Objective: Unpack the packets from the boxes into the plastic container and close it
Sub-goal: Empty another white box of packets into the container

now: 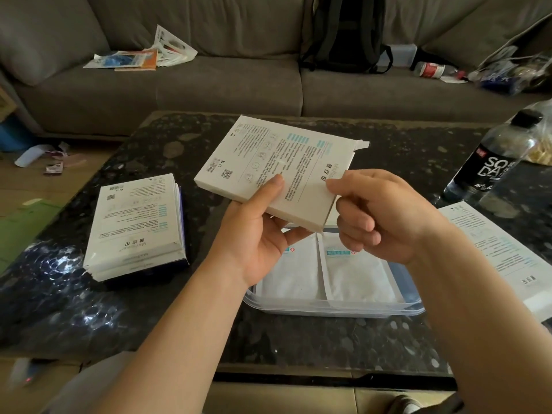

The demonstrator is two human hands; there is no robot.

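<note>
Holding a white box [274, 162] above the table [298, 339], I have both hands on it. My left hand [257, 234] grips it from underneath at the near edge, thumb pressed on the printed top face. My right hand [379, 216] pinches the near right corner between thumb and forefinger, the other fingers curled, as if about to work that end open. A small tab sticks out at the far right corner of the box.

Directly below sits the plastic container [328, 309], near and slightly right of centre, with no lid on it. Two white packets [292, 273] already lie flat in it side by side, so I judge the unpacking begun but not far along. To the left, a stack of boxes [134, 225] looks unopened, though I cannot count them for sure. On the right edge of the table lies a flat printed sheet [493, 249], possibly an emptied box, and beyond it a soda bottle [490, 162].

What is left, as I read it: empty this box, then the stack, then close the container. I cannot see a lid anywhere.
</note>
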